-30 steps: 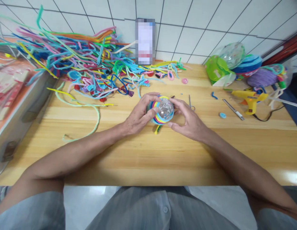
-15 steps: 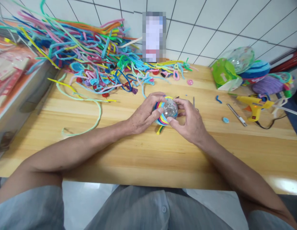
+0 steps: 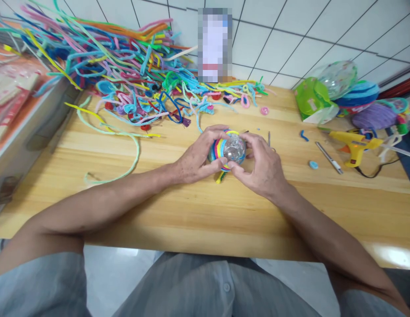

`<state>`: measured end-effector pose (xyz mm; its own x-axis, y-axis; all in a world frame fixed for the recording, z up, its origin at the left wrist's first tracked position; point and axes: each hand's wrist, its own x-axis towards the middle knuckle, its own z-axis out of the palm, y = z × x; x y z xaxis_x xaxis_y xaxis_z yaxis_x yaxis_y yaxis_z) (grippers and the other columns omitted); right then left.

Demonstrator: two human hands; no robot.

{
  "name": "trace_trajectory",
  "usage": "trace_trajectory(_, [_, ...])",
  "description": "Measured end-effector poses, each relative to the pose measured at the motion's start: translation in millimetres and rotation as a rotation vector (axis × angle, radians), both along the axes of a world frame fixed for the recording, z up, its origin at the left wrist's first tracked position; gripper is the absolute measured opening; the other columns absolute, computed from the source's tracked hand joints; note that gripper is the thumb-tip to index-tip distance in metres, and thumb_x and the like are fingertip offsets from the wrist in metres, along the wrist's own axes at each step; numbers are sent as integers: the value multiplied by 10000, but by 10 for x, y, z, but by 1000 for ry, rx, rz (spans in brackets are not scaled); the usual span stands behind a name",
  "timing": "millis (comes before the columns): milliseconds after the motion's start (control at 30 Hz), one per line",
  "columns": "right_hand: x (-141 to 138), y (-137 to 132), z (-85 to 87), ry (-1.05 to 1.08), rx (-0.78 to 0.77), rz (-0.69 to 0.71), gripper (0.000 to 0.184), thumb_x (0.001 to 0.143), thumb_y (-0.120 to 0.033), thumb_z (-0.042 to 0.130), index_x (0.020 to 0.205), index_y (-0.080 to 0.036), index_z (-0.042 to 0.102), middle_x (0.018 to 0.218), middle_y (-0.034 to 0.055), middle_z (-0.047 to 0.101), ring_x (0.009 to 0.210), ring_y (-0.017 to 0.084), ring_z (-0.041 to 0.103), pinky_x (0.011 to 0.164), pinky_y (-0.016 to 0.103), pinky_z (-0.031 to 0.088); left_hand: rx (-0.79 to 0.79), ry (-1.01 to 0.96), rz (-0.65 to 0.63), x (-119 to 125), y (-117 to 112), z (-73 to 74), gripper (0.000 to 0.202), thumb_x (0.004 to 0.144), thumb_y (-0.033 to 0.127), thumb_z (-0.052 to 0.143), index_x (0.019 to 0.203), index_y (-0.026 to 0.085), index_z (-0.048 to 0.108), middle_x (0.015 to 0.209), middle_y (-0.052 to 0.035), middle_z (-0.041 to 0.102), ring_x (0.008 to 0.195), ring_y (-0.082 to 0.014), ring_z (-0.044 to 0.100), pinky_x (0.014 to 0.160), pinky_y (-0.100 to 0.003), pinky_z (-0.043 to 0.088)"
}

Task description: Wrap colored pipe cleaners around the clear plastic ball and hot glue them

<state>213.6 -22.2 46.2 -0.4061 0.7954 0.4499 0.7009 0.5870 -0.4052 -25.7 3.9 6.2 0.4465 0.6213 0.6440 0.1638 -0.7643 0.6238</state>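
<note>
Between my two hands is a clear ball [image 3: 234, 149], partly wrapped in bands of coloured pipe cleaner [image 3: 219, 148] in blue, yellow and pink. My left hand [image 3: 201, 154] grips its banded left side, thumb along the front and fingers over the top. From the right, my right hand [image 3: 262, 163] holds the ball's bare clear side, with the thumb at its lower front edge. A short yellow and green piece [image 3: 221, 177] sticks out below the ball. Behind my right fingers, a thin metal tool [image 3: 268, 138] lies partly hidden.
Many loose pipe cleaners [image 3: 125, 61] are heaped at the back left. At the right lie a yellow glue gun [image 3: 355, 147], a craft knife [image 3: 329, 157] and a small blue coil [image 3: 313, 164]. Wrapped balls [image 3: 374, 115] and a green packet [image 3: 312, 99] stand behind them. A pale green pipe cleaner [image 3: 138, 154] curves at left.
My left thumb has slid down from the ball's middle to its lower front, close to my right thumb. More of the coloured bands shows. Both hands keep hold of the ball.
</note>
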Motion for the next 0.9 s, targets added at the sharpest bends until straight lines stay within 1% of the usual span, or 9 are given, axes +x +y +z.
trace_trajectory(100, [26,25,25,1,97,46,711,928,-440,779,1561,-252,516,1513,185,669,1400,398,664,1148,618,602,-10,7,-18,-13,5,-1,523,1093,529,622,1507,243,481,1583,-197,553,1552,-347,539,1287,-579,493])
trace_trajectory(167, [49,50,41,-3,187,124,710,959,-412,778,1600,-273,505,1524,182,653,1408,396,651,1177,641,567,-15,4,-27,-15,9,-2,537,1085,517,637,1522,249,476,1586,-196,548,1558,-345,529,1295,-582,487])
trace_trajectory(267, [74,91,55,-28,262,258,625,1000,-316,747,1591,-328,543,1480,156,664,1324,359,677,1107,604,596,-21,0,-37,-10,17,-4,537,1089,508,627,1539,259,473,1594,-190,542,1573,-337,516,1306,-581,482])
trace_trajectory(333, [81,112,64,-51,276,313,567,1002,-275,735,1549,-314,586,1450,163,662,1294,350,672,1057,576,614,-26,4,-37,-8,21,-1,521,1095,494,614,1536,250,481,1594,-192,543,1575,-335,519,1311,-579,478])
trace_trajectory(433, [84,132,86,-77,262,331,523,996,-264,732,1504,-293,609,1418,166,647,1270,339,656,1017,545,624,-38,11,-41,-10,21,13,516,1098,482,606,1540,246,481,1604,-196,543,1577,-344,522,1313,-583,472])
trace_trajectory(500, [85,137,104,-93,247,327,513,1003,-262,713,1502,-306,600,1412,153,637,1255,332,648,996,532,624,-40,13,-48,-11,17,27,527,1098,488,604,1548,246,478,1602,-196,552,1584,-357,515,1312,-598,465])
trace_trajectory(600, [86,145,124,-130,240,317,505,1016,-250,672,1508,-319,582,1410,144,629,1241,333,637,995,542,614,-25,16,-55,-6,9,42,520,1109,490,588,1555,251,468,1576,-193,571,1590,-357,509,1307,-613,470])
trace_trajectory(700, [92,162,135,-137,229,320,505,1026,-258,656,1520,-320,570,1416,146,622,1231,334,629,998,555,605,-10,23,-52,3,8,45,507,1120,479,569,1560,255,453,1562,-192,569,1595,-340,502,1305,-606,482])
trace_trajectory(900, [126,203,149,-131,194,336,529,1037,-248,643,1552,-345,569,1419,134,621,1246,323,625,989,528,591,-2,29,-53,9,20,26,510,1125,460,547,1574,251,425,1583,-200,543,1594,-349,498,1308,-613,475])
